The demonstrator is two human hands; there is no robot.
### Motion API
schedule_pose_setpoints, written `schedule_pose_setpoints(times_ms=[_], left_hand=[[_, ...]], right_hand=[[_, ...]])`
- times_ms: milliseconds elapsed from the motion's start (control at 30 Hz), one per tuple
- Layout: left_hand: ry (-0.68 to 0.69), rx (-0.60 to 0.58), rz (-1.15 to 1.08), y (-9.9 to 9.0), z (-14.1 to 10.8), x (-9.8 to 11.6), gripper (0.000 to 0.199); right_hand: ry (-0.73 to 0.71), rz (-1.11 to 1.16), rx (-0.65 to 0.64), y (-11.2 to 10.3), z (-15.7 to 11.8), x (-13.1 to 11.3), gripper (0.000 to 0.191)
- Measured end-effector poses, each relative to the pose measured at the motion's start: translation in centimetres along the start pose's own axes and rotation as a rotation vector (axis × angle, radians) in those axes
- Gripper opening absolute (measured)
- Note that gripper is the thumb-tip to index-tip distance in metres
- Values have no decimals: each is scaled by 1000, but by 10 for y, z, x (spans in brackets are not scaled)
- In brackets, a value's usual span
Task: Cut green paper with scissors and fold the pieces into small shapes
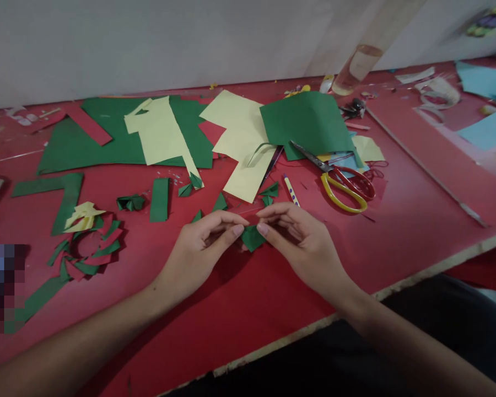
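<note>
A small folded green paper piece (pixel 253 238) is pinched between both hands near the middle of the view. My left hand (pixel 209 242) grips its left corner with thumb and fingers. At the right corner, the thumb and fingers of my right hand (pixel 300 237) close on the same piece. Just beyond the hands lie several small green folded pieces, one of them (pixel 269 190) near my right fingers. To the left is a red and green folded paper wreath (pixel 103 259) with a yellow bow (pixel 84 216) on it.
Scissors with red and yellow handles (pixel 343 196) lie right of my hands, beside a spotted pen (pixel 291 190). Green sheets (pixel 306 121) and pale yellow sheets (pixel 159 132) cover the back of the red table (pixel 248 309). A clear bottle (pixel 357 69) stands behind.
</note>
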State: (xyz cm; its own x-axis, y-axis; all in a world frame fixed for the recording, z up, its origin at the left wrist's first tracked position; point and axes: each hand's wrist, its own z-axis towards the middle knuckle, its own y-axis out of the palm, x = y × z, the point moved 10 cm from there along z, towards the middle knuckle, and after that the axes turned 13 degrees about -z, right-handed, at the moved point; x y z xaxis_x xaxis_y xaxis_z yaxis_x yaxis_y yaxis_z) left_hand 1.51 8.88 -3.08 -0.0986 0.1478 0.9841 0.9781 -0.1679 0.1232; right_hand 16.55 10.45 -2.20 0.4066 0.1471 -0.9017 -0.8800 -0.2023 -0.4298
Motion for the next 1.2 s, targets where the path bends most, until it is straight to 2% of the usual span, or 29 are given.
schedule_pose_setpoints(times_ms=[233,333,567,867,1200], left_hand=[[7,46,-11,-5,0,0,13],[14,67,50,-7,-1,0,16],[31,-22,27,3,0,-1,10],[46,-30,39,4,0,2,5],[28,48,15,-7,1,-2,6]], right_hand=[[-8,-1,13,-2,1,0,10],[-8,-10,16,-2,2,0,10],[-23,3,-29,4,0,-2,11],[-11,36,-78,9,-1,-1,14],[24,77,-66,5,0,2,12]])
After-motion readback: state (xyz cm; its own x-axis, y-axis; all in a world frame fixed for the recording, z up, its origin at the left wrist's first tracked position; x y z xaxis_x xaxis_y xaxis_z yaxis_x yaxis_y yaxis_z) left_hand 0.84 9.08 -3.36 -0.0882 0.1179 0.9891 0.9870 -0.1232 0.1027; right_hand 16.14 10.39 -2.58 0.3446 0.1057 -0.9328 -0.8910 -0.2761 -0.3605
